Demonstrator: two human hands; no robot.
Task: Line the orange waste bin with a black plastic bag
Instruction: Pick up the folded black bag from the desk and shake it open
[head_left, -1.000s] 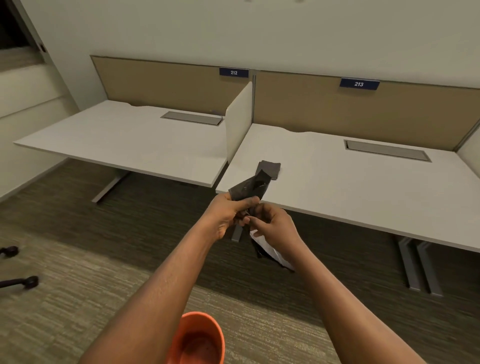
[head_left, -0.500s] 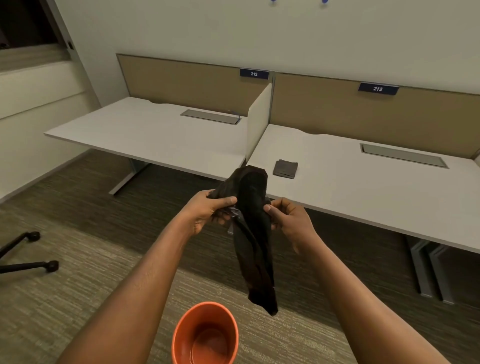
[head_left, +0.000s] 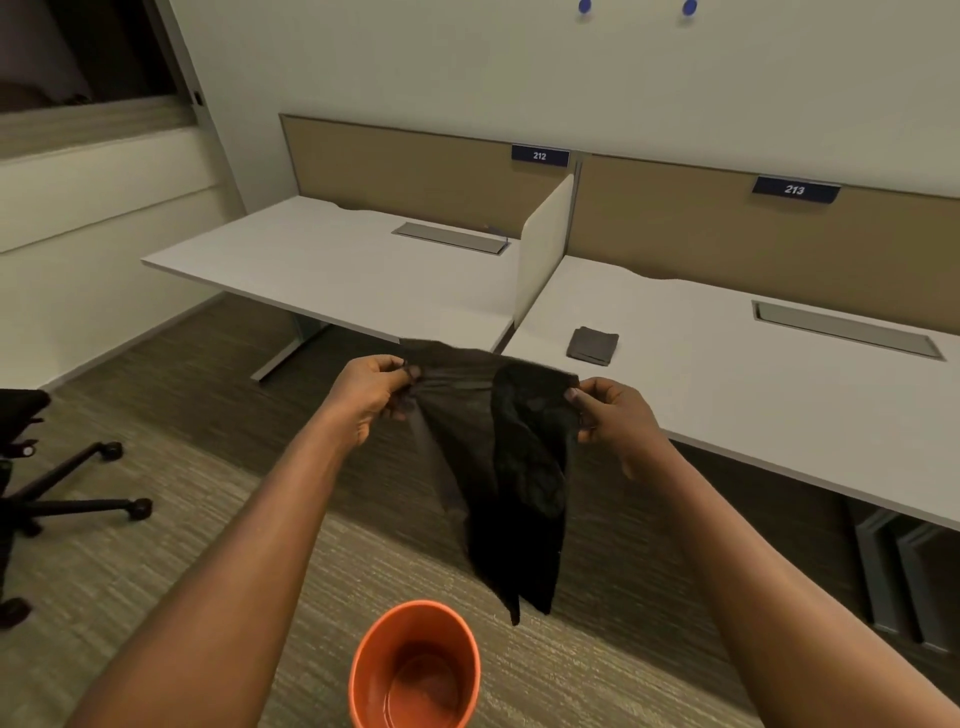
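A thin black plastic bag (head_left: 511, 478) hangs in the air in front of me, its top edge stretched between both hands. My left hand (head_left: 370, 396) pinches the top left corner and my right hand (head_left: 610, 413) pinches the top right corner. The bag's lower end tapers down and dangles just above and to the right of the orange waste bin (head_left: 415, 667). The bin stands upright on the carpet between my forearms, open at the top, with nothing inside it.
Two white desks (head_left: 332, 275) with a divider panel (head_left: 543, 249) stand ahead; a folded dark grey bag (head_left: 592, 345) lies on the right desk (head_left: 727, 395). A black office chair base (head_left: 67, 493) with castors sits at the left. Desk legs (head_left: 893, 582) stand at the right.
My hands have moved apart, spreading the bag's top edge wide. The bag, bunched a second ago, now hangs unfolded. The view has shifted down and left, showing more of the bin.
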